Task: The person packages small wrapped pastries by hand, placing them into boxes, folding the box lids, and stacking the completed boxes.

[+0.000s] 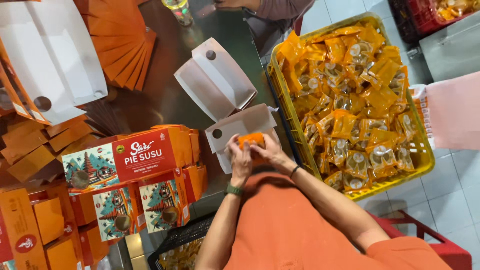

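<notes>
While both hands close on it, an orange sachet [251, 139] sits at centre frame over the open white carton [240, 131].
Left hand [241, 159] and right hand [268, 150] pinch its edges, fingers curled shut; it looks light, crinkly, slippery, its contents likely fragile, so it is best gripped by the sealed margins.

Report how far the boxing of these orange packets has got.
Done: closed printed boxes stacked at the left. In hand: the left hand and right hand hold orange packets at an open white-lined box. Left: the yellow crate sits heaped with packets; flat box blanks wait unfolded.
</notes>
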